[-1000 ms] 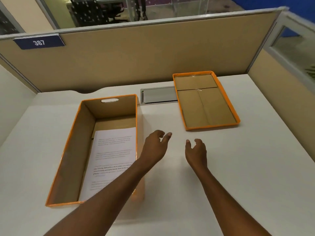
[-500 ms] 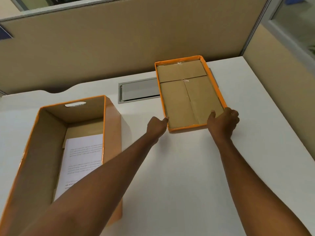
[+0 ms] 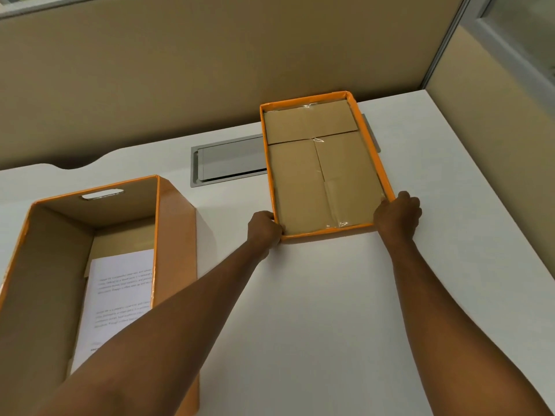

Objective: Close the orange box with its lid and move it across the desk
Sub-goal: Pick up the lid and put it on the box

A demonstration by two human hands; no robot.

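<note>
The orange lid (image 3: pixel 321 163) lies upside down at the back of the white desk (image 3: pixel 330 295), its brown cardboard inside facing up. My left hand (image 3: pixel 264 229) grips its near left corner and my right hand (image 3: pixel 398 214) grips its near right corner. The open orange box (image 3: pixel 175 235) stands at the left, with a printed sheet of paper (image 3: pixel 120 298) lying on its bottom. My left forearm crosses in front of the box's near right part.
A grey metal cable hatch (image 3: pixel 228 163) is set into the desk behind the box, partly under the lid. Beige partition walls (image 3: pixel 210 70) close off the back and the right side. The desk's right edge runs diagonally at the far right.
Both hands reached forward from the middle of the desk to the lid and closed on its near corners. The camera moved closer and tilted down.
</note>
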